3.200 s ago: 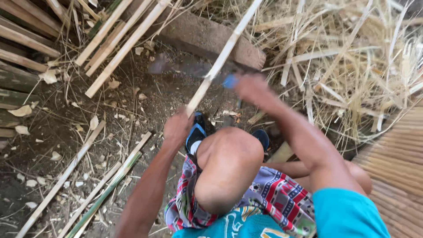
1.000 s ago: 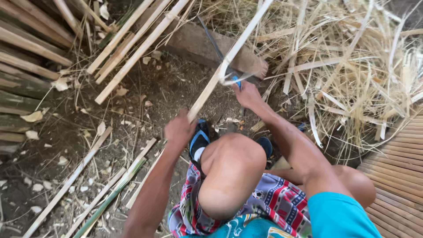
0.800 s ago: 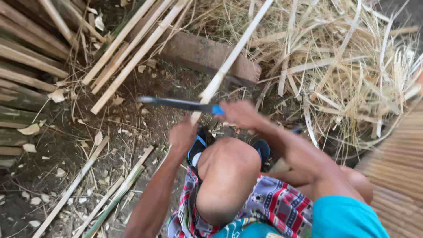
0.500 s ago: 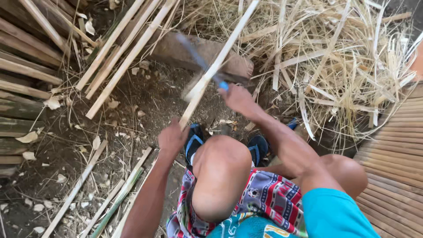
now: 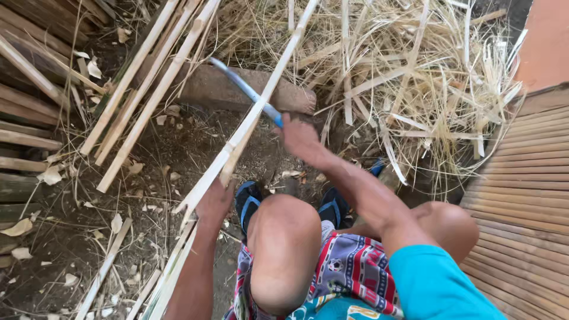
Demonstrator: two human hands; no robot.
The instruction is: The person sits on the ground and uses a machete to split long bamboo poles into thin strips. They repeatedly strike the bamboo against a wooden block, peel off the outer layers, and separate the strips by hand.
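My left hand (image 5: 213, 201) grips a long pale bamboo strip (image 5: 261, 106) near its lower part; the strip slants up to the right across the ground. A thin sliver (image 5: 234, 157) peels away from the strip just above that hand. My right hand (image 5: 302, 139) holds a blue-handled knife (image 5: 246, 92), its blade laid across the strip and pointing up and left. My bent knees (image 5: 284, 237) and blue sandals (image 5: 249, 201) sit just below both hands.
A flat stone block (image 5: 237, 89) lies behind the strip. Split bamboo slats (image 5: 142, 89) lean at the upper left, more lie at the lower left (image 5: 106, 266). A heap of dry shavings (image 5: 415, 77) fills the upper right. A woven bamboo mat (image 5: 527, 195) borders the right.
The knife swung from a level position left of the strip up to lie across it. A sliver has split off the strip above my left hand.
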